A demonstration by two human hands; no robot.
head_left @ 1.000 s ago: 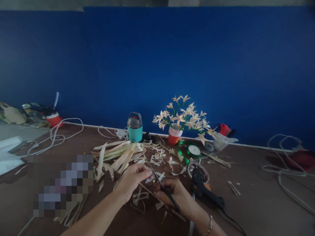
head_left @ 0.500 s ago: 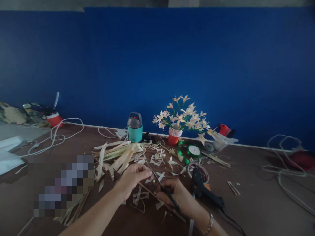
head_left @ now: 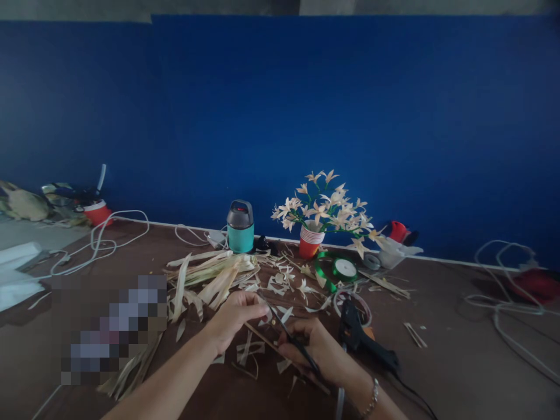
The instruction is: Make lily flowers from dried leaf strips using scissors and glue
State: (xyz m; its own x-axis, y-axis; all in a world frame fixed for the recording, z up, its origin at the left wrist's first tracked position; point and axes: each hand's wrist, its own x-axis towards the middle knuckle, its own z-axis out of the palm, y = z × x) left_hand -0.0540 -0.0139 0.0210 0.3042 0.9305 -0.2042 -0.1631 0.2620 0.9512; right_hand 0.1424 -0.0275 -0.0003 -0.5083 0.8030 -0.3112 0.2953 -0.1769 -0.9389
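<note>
My left hand (head_left: 238, 318) is closed, thumb and fingertips pinched together over the table; anything between them is too small to make out. In my right hand (head_left: 312, 347) is a long slim black tool (head_left: 303, 349), its thin end pointing up and left to beside my left fingertips. Whether it is scissors or tweezers does not show clearly. Pale cut husk pieces (head_left: 251, 348) lie scattered under and around both hands. A thin brown stick (head_left: 265, 338) runs slantwise below them. Just right of my right hand rests a black glue gun (head_left: 365, 341).
Dried husks (head_left: 210, 271) are piled behind my left hand. Farther back stand a teal container (head_left: 240, 236) and red cups (head_left: 310, 248) holding pale husk flowers (head_left: 328, 207). A green ribbon spool (head_left: 343, 268), a tape roll (head_left: 353, 306) and white cables (head_left: 503, 291) lie rightward.
Both hands keep nearly the same place and grip. The tip of the black tool has shifted slightly left, closer to my left fingertips.
</note>
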